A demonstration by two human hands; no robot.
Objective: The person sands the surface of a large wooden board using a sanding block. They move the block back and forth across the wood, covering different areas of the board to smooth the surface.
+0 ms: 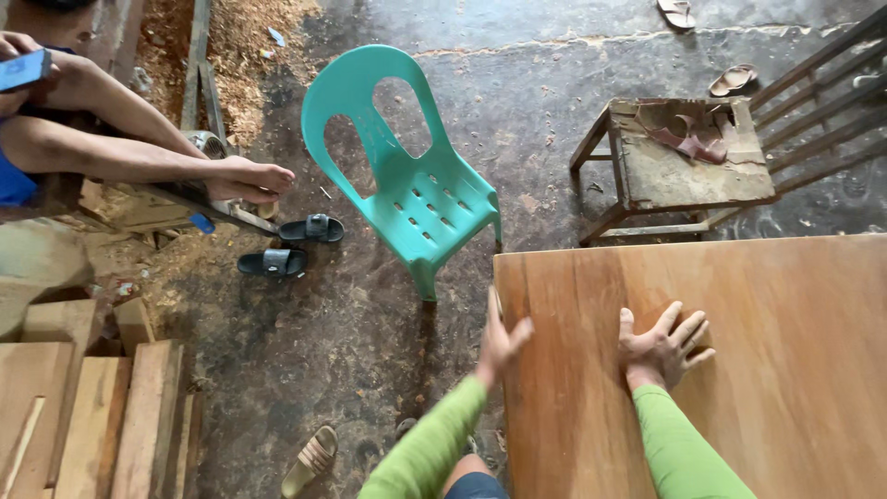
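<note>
A large wooden panel (739, 370) of reddish-brown colour is seen filling the lower right of the view, and both of the wearer's hands are placed on it. The right hand (663, 344) is laid flat on the panel's face, palm down, with the fingers spread wide and nothing held. The left hand (499, 340) is set against the panel's left edge, just left of the right hand, with its fingers extended upward and the thumb stretched over the face; it is open, and nothing is gripped in it. Both forearms are covered by light green sleeves (679, 448). Beyond the left hand, a teal plastic chair (420, 185) is stood on the dark concrete floor (305, 342), close to the panel's far left corner. Beyond the right hand, a worn wooden chair (679, 166) with a torn seat is seen near the panel's far edge. Well to the left of the left hand, a pair of black slide sandals (291, 245) is lain beside another person's bare foot (248, 178), with sawdust (249, 55) behind. Stacked wooden boards (83, 407) are seen at the lower left, and a tan sandal (309, 460) lies below the left hand.
</note>
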